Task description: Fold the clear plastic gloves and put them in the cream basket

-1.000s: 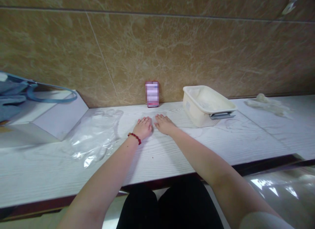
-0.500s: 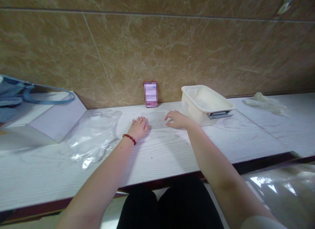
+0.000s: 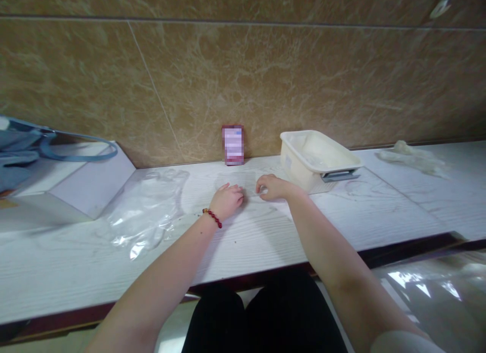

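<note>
A thin, see-through sheet of plastic (image 3: 248,183), perhaps a bag, lies flat on the white wood-grain counter (image 3: 243,247) between my hands; its edges are hard to make out. My left hand (image 3: 228,200), with a red bead bracelet at the wrist, rests palm down on the near left part of the plastic, fingers stretched out. To the right, my right hand (image 3: 271,187) is curled, thumb and forefinger pinched together on the plastic. Just beyond it stands a cream plastic tub (image 3: 304,168) with a grey clip on its rim.
A phone (image 3: 233,145) with a blurred screen leans against the brown marble wall. Crumpled clear plastic bags (image 3: 146,211) lie on the left, beside a white box (image 3: 94,188) with a blue strapped bag (image 3: 18,153) on it. Whitish crumpled plastic (image 3: 412,158) is at far right.
My left hand has slid right and slightly toward me, closer to my right hand. My right thumb and forefinger have drawn closer together.
</note>
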`<act>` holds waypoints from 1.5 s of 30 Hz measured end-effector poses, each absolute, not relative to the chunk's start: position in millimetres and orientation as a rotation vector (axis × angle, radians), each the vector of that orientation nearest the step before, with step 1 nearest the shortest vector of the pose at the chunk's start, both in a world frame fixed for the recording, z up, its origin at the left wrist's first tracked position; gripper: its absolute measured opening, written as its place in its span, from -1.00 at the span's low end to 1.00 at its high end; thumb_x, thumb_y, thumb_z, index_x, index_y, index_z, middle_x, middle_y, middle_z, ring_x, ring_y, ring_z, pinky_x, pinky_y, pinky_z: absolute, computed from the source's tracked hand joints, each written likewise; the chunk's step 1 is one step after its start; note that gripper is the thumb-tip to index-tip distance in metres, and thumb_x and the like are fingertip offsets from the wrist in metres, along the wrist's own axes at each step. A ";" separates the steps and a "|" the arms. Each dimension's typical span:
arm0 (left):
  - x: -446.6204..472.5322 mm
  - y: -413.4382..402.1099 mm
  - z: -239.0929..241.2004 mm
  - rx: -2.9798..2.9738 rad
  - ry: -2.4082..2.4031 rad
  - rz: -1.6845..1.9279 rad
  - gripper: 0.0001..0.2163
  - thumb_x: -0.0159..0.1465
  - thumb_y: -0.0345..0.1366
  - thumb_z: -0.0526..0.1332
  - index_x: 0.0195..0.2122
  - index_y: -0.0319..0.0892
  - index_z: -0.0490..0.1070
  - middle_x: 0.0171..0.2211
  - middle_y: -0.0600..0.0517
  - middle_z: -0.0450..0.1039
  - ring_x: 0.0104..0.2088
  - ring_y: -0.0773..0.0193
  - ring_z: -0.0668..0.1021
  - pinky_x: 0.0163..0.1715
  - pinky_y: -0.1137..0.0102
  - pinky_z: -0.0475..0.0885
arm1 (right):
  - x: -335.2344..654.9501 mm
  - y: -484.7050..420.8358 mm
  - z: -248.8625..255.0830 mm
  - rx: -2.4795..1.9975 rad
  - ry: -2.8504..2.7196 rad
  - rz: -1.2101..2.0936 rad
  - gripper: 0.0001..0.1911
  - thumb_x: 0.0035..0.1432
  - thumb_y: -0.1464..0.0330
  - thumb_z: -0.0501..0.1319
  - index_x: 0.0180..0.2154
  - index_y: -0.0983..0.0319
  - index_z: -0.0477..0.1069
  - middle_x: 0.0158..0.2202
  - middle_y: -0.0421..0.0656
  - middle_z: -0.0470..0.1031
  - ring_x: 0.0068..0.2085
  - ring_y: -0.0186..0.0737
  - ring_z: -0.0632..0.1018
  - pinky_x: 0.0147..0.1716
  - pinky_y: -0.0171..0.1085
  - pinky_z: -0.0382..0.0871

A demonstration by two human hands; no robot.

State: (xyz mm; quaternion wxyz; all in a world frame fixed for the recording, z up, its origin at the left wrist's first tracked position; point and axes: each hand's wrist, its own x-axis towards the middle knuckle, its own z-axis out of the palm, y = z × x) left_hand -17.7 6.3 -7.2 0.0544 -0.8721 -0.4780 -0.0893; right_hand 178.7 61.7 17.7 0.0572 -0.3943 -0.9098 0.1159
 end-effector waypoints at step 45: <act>-58.0 12.3 17.4 -1.265 -3.201 -3.148 -0.80 0.22 -0.40 -0.07 -0.19 -0.20 0.27 -0.47 0.03 0.45 -0.49 0.34 0.52 -0.43 0.38 0.44 | 136.1 39.0 13.0 -1.161 -1.537 2.126 -0.74 -0.04 0.24 0.21 -0.38 0.29 0.25 -0.48 -0.14 0.43 -0.47 -0.36 0.47 -0.55 -0.42 0.33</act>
